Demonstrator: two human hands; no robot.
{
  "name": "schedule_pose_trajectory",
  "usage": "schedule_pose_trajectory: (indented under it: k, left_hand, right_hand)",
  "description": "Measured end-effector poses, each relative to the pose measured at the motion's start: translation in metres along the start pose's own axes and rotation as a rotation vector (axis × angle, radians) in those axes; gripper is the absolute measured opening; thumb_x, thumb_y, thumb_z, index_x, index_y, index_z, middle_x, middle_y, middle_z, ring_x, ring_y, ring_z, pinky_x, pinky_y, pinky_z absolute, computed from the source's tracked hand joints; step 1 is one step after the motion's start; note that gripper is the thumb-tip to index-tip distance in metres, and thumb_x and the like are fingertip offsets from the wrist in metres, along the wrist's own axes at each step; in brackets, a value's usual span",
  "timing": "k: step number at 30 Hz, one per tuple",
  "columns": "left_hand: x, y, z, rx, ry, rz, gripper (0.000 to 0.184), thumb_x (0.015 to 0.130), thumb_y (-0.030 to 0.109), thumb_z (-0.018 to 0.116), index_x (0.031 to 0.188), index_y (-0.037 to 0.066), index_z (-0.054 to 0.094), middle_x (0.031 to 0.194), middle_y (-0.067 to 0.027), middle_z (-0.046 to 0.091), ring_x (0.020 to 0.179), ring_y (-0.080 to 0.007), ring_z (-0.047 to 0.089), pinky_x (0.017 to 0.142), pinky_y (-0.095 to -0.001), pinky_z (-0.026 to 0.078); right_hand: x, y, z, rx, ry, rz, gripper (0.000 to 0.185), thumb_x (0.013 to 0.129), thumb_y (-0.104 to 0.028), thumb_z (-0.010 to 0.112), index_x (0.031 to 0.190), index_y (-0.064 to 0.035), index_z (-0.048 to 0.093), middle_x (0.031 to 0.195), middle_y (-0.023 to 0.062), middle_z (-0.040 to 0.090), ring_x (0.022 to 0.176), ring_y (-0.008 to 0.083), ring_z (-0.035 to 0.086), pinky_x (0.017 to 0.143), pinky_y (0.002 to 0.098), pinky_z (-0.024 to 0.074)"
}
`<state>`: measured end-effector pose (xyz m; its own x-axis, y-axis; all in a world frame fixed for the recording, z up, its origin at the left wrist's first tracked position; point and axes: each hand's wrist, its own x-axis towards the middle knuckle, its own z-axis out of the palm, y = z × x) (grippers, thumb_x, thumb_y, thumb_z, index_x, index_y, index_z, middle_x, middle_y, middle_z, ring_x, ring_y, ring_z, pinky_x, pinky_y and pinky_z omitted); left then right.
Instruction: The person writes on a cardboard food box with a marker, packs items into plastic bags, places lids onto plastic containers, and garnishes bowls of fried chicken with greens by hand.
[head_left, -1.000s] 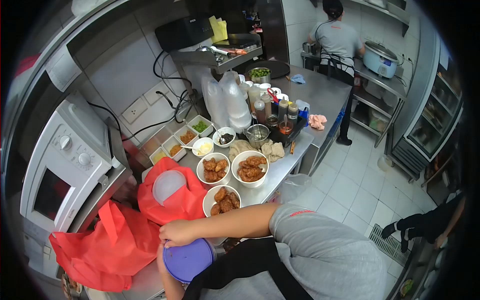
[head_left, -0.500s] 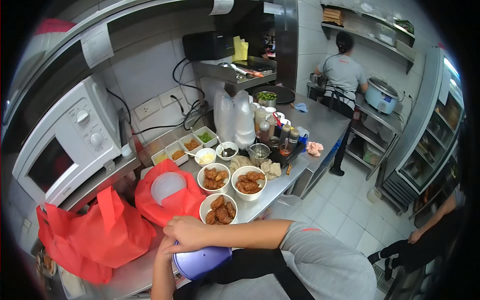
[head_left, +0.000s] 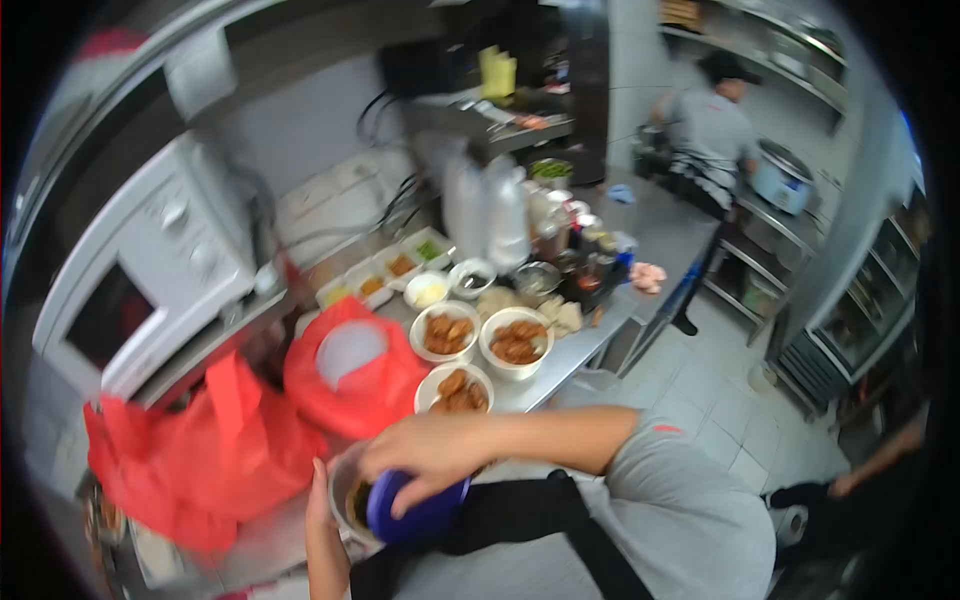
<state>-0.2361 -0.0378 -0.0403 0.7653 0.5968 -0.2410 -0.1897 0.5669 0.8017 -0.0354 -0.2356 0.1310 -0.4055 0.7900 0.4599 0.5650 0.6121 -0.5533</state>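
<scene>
A round container stands at the table's front edge, close to my body, with some dark food partly visible inside. Its purple lid is tilted over the right side of the opening. My right hand grips this lid, thumb on top. Against the container's left side rests my left hand, fingers wrapped round the wall. Three white bowls of brown fried pieces, the nearest one just beyond my right hand, stand on the steel table. Red bags lie to the left, one under a translucent round lid.
A white microwave is at the left. Small tubs of toppings, stacked clear containers, sauce bottles and cloths line the back. One person stands near a rice cooker; another person's arm shows at right.
The purple lid has come up off the container in my right hand, so the opening shows. My left hand stays at the container's side. The view has shifted slightly and blurred.
</scene>
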Motion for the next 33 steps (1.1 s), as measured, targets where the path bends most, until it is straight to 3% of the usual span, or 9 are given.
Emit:
schedule_pose_trajectory:
  k: [2, 5, 10, 16, 19, 24, 27, 29, 33]
  left_hand:
    - [-0.025, 0.008, -0.007, 0.026, 0.06, 0.089, 0.035, 0.091, 0.027, 0.052, 0.114, 0.001, 0.053, 0.11, -0.0112, 0.06, 0.101, -0.0195, 0.056, 0.087, -0.0306, 0.043]
    - [-0.067, 0.03, -0.008, 0.147, 0.027, 0.219, 0.032, 0.09, 0.014, 0.051, 0.119, 0.001, 0.05, 0.113, -0.011, 0.059, 0.107, -0.0183, 0.054, 0.086, -0.0286, 0.042]
    - [-0.097, 0.018, -0.026, 0.273, 0.377, 0.382, 0.032, 0.087, 0.011, 0.052, 0.118, 0.003, 0.05, 0.115, -0.0099, 0.058, 0.105, -0.0194, 0.055, 0.085, -0.0285, 0.041]
    - [-0.1, 0.008, -0.008, 0.231, 0.501, 0.412, 0.031, 0.089, 0.009, 0.049, 0.12, 0.006, 0.048, 0.121, -0.0081, 0.055, 0.11, -0.0188, 0.054, 0.083, -0.028, 0.038]
    - [-0.102, 0.01, 0.003, 0.164, 0.536, 0.407, 0.033, 0.088, 0.0, 0.046, 0.121, 0.001, 0.047, 0.121, -0.0106, 0.053, 0.11, -0.0175, 0.054, 0.079, -0.0216, 0.04]
    - [-0.1, 0.009, -0.007, 0.158, 0.485, 0.419, 0.038, 0.088, 0.0, 0.046, 0.126, -0.001, 0.044, 0.121, -0.0106, 0.053, 0.111, -0.0184, 0.053, 0.084, -0.0251, 0.042]
    - [-0.089, 0.014, -0.002, 0.187, 0.505, 0.437, 0.038, 0.088, 0.0, 0.044, 0.126, -0.001, 0.045, 0.12, -0.0107, 0.054, 0.109, -0.0177, 0.053, 0.087, -0.0269, 0.042]
    - [-0.078, 0.013, -0.003, 0.175, 0.497, 0.443, 0.037, 0.089, 0.0, 0.042, 0.125, 0.0, 0.046, 0.12, -0.0109, 0.054, 0.107, -0.0173, 0.053, 0.09, -0.0286, 0.041]
    - [-0.054, 0.017, -0.01, 0.215, 0.456, 0.471, 0.037, 0.089, 0.001, 0.042, 0.125, 0.001, 0.046, 0.119, -0.0099, 0.054, 0.105, -0.0165, 0.054, 0.09, -0.0285, 0.042]
  right_hand:
    - [-0.012, -0.003, -0.031, 0.2, -0.012, 0.041, 0.022, 0.079, -0.016, 0.069, 0.094, -0.0045, 0.06, 0.086, 0.0104, 0.061, 0.079, 0.0276, 0.06, 0.069, 0.0351, 0.0479]
    - [-0.017, -0.017, -0.081, -0.247, 0.36, 0.143, 0.021, 0.075, -0.007, 0.069, 0.095, -0.002, 0.065, 0.088, 0.0086, 0.064, 0.077, 0.0196, 0.062, 0.069, 0.0305, 0.0486]
    - [0.016, 0.071, -0.05, -0.419, 0.743, 0.164, 0.035, 0.069, 0.009, 0.058, 0.099, -0.0062, 0.066, 0.102, 0.0093, 0.063, 0.095, 0.0241, 0.06, 0.081, 0.0348, 0.0482]
    - [0.052, 0.224, 0.039, -0.827, 0.514, 0.064, 0.03, 0.073, -0.011, 0.058, 0.101, -0.0172, 0.067, 0.106, 0.0005, 0.064, 0.104, 0.0233, 0.055, 0.09, 0.0411, 0.0384]
    - [0.049, 0.249, 0.063, -0.769, 0.119, 0.437, 0.037, 0.076, -0.02, 0.061, 0.113, -0.017, 0.062, 0.126, 0.006, 0.053, 0.117, 0.0283, 0.048, 0.095, 0.0445, 0.0373]
    - [0.037, 0.149, -0.006, -0.558, 0.554, 0.351, 0.046, 0.066, -0.009, 0.071, 0.11, -0.012, 0.06, 0.13, 0.0205, 0.042, 0.124, 0.0359, 0.039, 0.099, 0.0462, 0.0366]
    - [0.004, 0.047, -0.117, -1.08, 1.034, 0.102, 0.042, 0.059, 0.0, 0.065, 0.1, -0.0109, 0.061, 0.117, 0.0163, 0.044, 0.104, 0.0327, 0.045, 0.089, 0.0445, 0.0397]
    - [-0.007, -0.018, -0.139, -1.045, 1.288, 0.152, 0.036, 0.063, 0.003, 0.065, 0.096, -0.0103, 0.062, 0.11, 0.0104, 0.045, 0.089, 0.0229, 0.053, 0.073, 0.0353, 0.0454]
    - [-0.008, -0.081, -0.114, -1.306, 0.841, -0.178, 0.029, 0.065, 0.004, 0.067, 0.092, -0.0057, 0.063, 0.113, 0.0129, 0.044, 0.084, 0.0142, 0.054, 0.064, 0.0235, 0.0457]
